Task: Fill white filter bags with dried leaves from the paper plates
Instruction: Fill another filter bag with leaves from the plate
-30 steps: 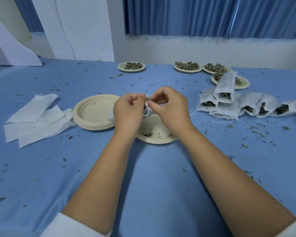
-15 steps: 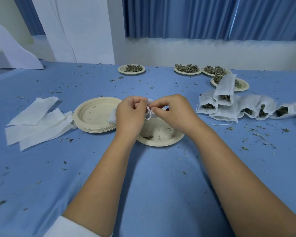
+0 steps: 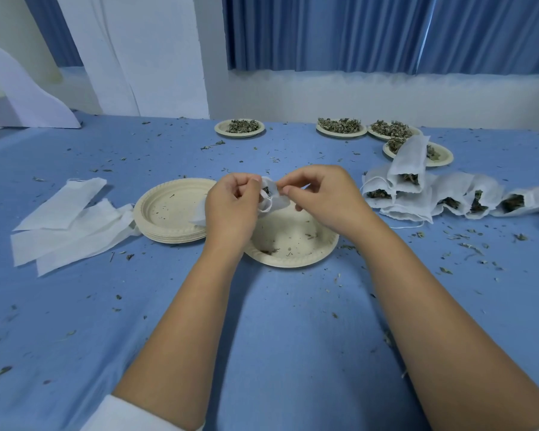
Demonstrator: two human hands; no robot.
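Both hands meet above the blue table [image 3: 262,337] in the head view, and each one pinches something small. The left hand [image 3: 231,206] has its fingers curled and grips the side of one white filter bag [image 3: 276,199]. The right hand [image 3: 321,197] pinches the top of the same bag with thumb and first finger, at 3 o'clock from the left hand. The bag sits right between the two hands, touching both, and some dark dried leaves [image 3: 265,190] show inside it. A thin white string [image 3: 265,209] loops down from its top. Whether the fingers hold the string too, I cannot tell. The bag hangs just above a nearly bare paper plate [image 3: 293,247]. I think the bag is very light, thin and floppy, so it would bend and sag if let go. The leaves look crumbly and could fall out of the open top. The best place to hold it looks like the top edge by the string, not the full belly. From the hands, the filled bags [image 3: 417,197] lie at 3 o'clock, the flat empty bags [image 3: 66,219] at 9 o'clock, a stack of bare plates [image 3: 168,209] just beside at 9 o'clock, and the plates of leaves [image 3: 341,128] far off at 12 to 1 o'clock
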